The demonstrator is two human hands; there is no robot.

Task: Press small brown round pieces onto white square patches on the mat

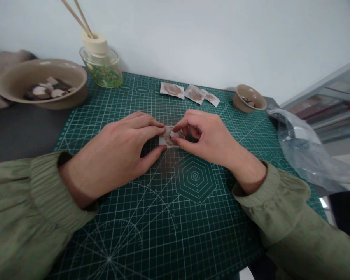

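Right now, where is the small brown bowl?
In the head view, the small brown bowl sits at the far right edge of the green cutting mat, between the three flat packets and the clear plastic bag.

At frame centre, both hands meet over a small packet (170, 137) lying on the cutting mat (175, 217), left hand (119, 155) to its left, right hand (205, 136) to its right. Three packets (189, 93) lie behind. A large bowl (42, 83) sits upper left, the diffuser jar (102, 64) beside it, a small bowl (249, 98) upper right, a plastic bag (303, 151) at right.
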